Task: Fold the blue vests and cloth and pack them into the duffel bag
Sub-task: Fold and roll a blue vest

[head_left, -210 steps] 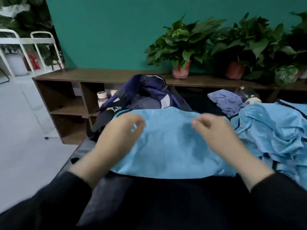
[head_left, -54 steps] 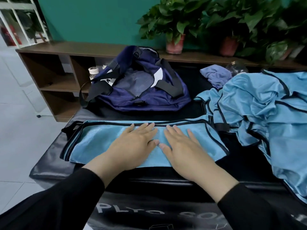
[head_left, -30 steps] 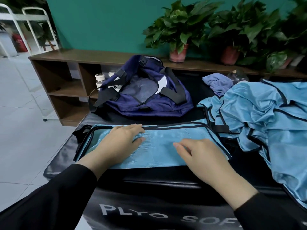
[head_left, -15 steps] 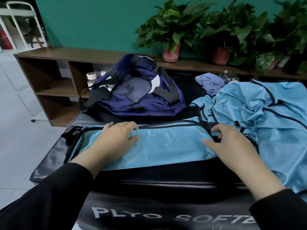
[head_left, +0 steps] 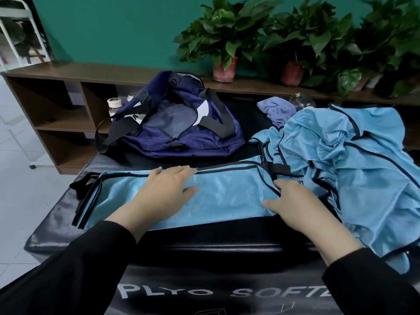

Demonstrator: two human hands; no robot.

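Across the near edge of the black padded desk (head_left: pixel 52 226) lies a folded vest (head_left: pixel 227 196), a long light-blue strip with black piping, its front hem running just inside the desk's front lip. The left hand (head_left: pixel 166 189) rests flat on the strip's middle-left, its grip loose, fingers straight and reaching the far piped edge. The right hand (head_left: pixel 293 205) sits at the strip's right end, its grip closed on that end: the thumb lies on top of the cloth and the fingers tuck down past the edge, where their tips are hidden. Black straps trail off the strip's left end toward the desk's left corner, with bare padding left of them.

Behind the strip, a band of bare black desk separates it from the navy duffel bag (head_left: pixel 181 142), which lies unzipped with its mouth gaping upward. To the right, a heap of unfolded vests (head_left: pixel 363 160) covers the desk's right side and spills over its front edge, touching the folded strip's right end. A small crumpled blue cloth (head_left: pixel 276 109) lies behind the heap, right of the bag. Beyond stands a wooden shelf (head_left: pixel 68 73) carrying potted plants (head_left: pixel 227 42).
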